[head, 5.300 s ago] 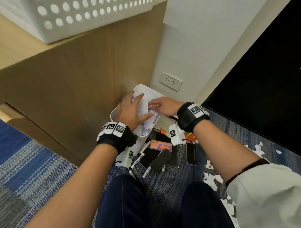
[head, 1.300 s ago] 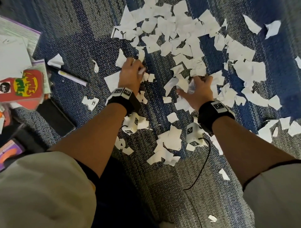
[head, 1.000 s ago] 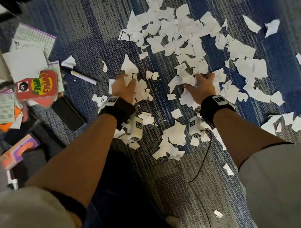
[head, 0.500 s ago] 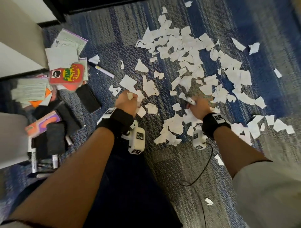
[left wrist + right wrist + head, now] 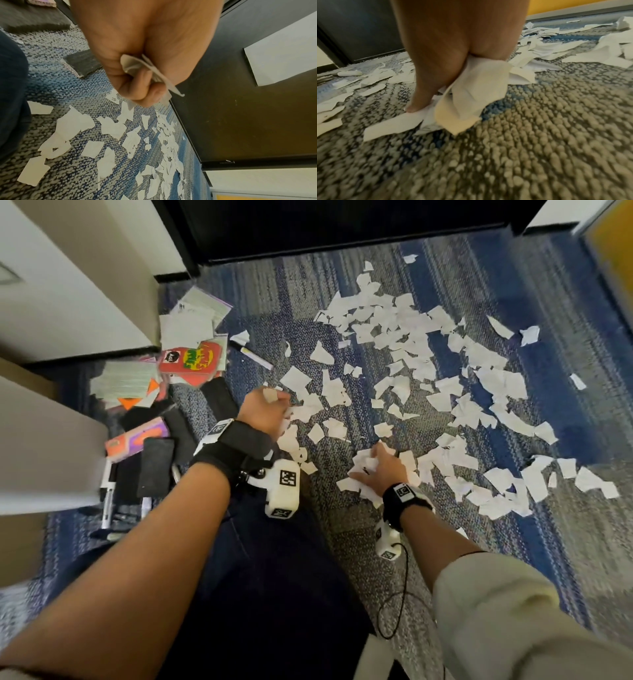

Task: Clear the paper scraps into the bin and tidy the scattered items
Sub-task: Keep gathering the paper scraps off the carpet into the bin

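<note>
Torn white paper scraps (image 5: 411, 344) are strewn across the blue-grey carpet. My left hand (image 5: 263, 412) is a fist lifted just above the carpet at the left edge of the mess. In the left wrist view the left hand (image 5: 137, 47) clutches a few folded scraps (image 5: 135, 65). My right hand (image 5: 382, 470) is down on the carpet nearer to me. The right wrist view shows the right hand (image 5: 445, 47) gripping a crumpled bunch of scraps (image 5: 476, 88), thumb tip pressing on a scrap on the carpet. A pale blurred bin edge (image 5: 51, 440) shows at the left.
Left of my left hand lies a heap: a red card pack (image 5: 193, 359), printed sheets (image 5: 191, 320), an orange-purple box (image 5: 137, 438), a black eraser (image 5: 156, 462), black flat items (image 5: 219, 398) and pens. A white marker (image 5: 255, 357) lies beside it. A dark door threshold (image 5: 342, 251) borders the far side.
Both hands have raked scraps toward me and curled into fists around them. The left hand has lifted off the carpet. My view has swung left, bringing the bin edge and item heap in.
</note>
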Action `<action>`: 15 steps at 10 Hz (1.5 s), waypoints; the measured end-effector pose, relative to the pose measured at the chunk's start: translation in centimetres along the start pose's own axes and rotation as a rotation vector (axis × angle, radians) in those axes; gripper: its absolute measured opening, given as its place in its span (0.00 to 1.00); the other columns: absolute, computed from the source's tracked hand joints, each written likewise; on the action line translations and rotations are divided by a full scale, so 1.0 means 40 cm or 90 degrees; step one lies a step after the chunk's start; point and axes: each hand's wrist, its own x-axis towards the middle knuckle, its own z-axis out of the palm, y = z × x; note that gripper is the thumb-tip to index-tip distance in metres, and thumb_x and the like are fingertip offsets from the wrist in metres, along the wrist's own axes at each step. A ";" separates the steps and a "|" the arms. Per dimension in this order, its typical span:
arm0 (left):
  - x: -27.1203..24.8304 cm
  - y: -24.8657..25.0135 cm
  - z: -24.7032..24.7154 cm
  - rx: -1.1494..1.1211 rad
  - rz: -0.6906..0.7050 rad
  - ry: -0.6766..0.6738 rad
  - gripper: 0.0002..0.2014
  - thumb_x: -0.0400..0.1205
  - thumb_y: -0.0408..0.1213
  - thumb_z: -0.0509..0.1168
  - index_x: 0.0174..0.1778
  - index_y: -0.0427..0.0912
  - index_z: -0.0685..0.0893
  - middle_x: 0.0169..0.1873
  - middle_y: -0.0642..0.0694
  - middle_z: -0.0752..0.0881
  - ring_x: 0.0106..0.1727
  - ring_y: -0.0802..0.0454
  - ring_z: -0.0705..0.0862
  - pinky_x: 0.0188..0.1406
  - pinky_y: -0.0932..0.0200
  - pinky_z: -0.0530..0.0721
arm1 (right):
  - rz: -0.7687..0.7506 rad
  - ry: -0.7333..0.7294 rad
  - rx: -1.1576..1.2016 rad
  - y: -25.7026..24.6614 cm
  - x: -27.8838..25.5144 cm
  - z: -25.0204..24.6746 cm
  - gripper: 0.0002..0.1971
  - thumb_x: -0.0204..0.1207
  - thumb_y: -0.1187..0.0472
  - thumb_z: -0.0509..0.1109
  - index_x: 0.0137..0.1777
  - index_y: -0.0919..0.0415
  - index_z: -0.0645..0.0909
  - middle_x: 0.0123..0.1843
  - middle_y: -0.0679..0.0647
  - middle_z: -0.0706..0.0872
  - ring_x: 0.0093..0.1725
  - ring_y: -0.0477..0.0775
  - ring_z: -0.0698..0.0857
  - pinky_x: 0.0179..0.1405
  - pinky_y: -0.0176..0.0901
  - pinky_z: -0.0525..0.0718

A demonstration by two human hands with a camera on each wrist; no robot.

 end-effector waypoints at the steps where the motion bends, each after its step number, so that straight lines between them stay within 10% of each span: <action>1: -0.036 -0.002 -0.001 -0.051 -0.006 -0.016 0.13 0.83 0.21 0.56 0.35 0.39 0.75 0.24 0.48 0.74 0.19 0.56 0.73 0.19 0.68 0.70 | 0.037 0.035 0.047 0.001 -0.003 0.004 0.46 0.61 0.40 0.84 0.72 0.53 0.64 0.58 0.61 0.86 0.57 0.68 0.85 0.47 0.56 0.85; 4: -0.084 -0.040 0.011 0.068 0.003 0.008 0.07 0.80 0.32 0.66 0.39 0.49 0.79 0.35 0.49 0.83 0.38 0.45 0.82 0.46 0.47 0.84 | 0.165 -0.008 0.097 -0.025 0.023 -0.011 0.57 0.51 0.40 0.89 0.75 0.61 0.62 0.69 0.64 0.81 0.65 0.68 0.82 0.60 0.62 0.85; 5: -0.085 -0.032 0.020 0.072 -0.005 -0.006 0.09 0.80 0.32 0.66 0.38 0.50 0.79 0.35 0.49 0.82 0.38 0.45 0.81 0.45 0.47 0.82 | 0.159 0.033 0.113 -0.022 0.007 -0.006 0.53 0.52 0.42 0.89 0.71 0.60 0.62 0.64 0.63 0.83 0.61 0.68 0.84 0.55 0.58 0.86; 7: -0.055 -0.034 0.052 -0.036 -0.029 -0.037 0.09 0.83 0.22 0.60 0.40 0.39 0.76 0.20 0.55 0.80 0.24 0.36 0.70 0.15 0.56 0.70 | 0.216 0.121 0.272 -0.017 -0.003 -0.005 0.54 0.52 0.50 0.91 0.74 0.59 0.62 0.61 0.65 0.85 0.60 0.68 0.85 0.56 0.59 0.86; 8: -0.051 -0.042 0.066 -0.016 -0.057 -0.033 0.09 0.82 0.21 0.59 0.39 0.36 0.77 0.22 0.48 0.78 0.19 0.52 0.73 0.16 0.66 0.69 | 0.236 0.142 0.319 -0.014 0.001 -0.012 0.54 0.51 0.51 0.92 0.73 0.58 0.63 0.64 0.63 0.84 0.63 0.67 0.84 0.60 0.59 0.85; 12: -0.056 -0.054 0.075 0.024 -0.070 -0.041 0.09 0.82 0.31 0.66 0.39 0.48 0.80 0.33 0.47 0.82 0.34 0.44 0.81 0.41 0.52 0.83 | 0.103 0.086 0.092 -0.027 -0.015 0.002 0.25 0.70 0.44 0.79 0.60 0.61 0.83 0.54 0.61 0.88 0.56 0.64 0.85 0.50 0.52 0.83; 13: -0.056 -0.053 0.069 0.012 -0.075 -0.046 0.09 0.82 0.30 0.65 0.38 0.48 0.80 0.32 0.48 0.82 0.33 0.45 0.81 0.41 0.52 0.81 | -0.015 0.027 -0.030 -0.038 -0.020 0.016 0.20 0.83 0.49 0.61 0.32 0.59 0.75 0.32 0.58 0.80 0.41 0.65 0.84 0.30 0.47 0.63; 14: -0.051 -0.045 0.059 0.022 -0.071 -0.046 0.08 0.82 0.31 0.65 0.39 0.48 0.80 0.33 0.48 0.82 0.36 0.43 0.80 0.42 0.52 0.81 | -0.089 -0.007 -0.091 -0.019 0.004 0.036 0.27 0.82 0.46 0.48 0.40 0.63 0.82 0.42 0.64 0.86 0.42 0.66 0.85 0.35 0.44 0.65; 15: -0.040 -0.026 0.048 -0.065 -0.075 -0.044 0.12 0.84 0.25 0.60 0.37 0.43 0.76 0.29 0.44 0.78 0.27 0.46 0.75 0.22 0.63 0.75 | -0.022 -0.055 -0.009 -0.020 -0.005 -0.002 0.18 0.85 0.52 0.64 0.33 0.56 0.76 0.36 0.59 0.81 0.38 0.61 0.79 0.40 0.45 0.68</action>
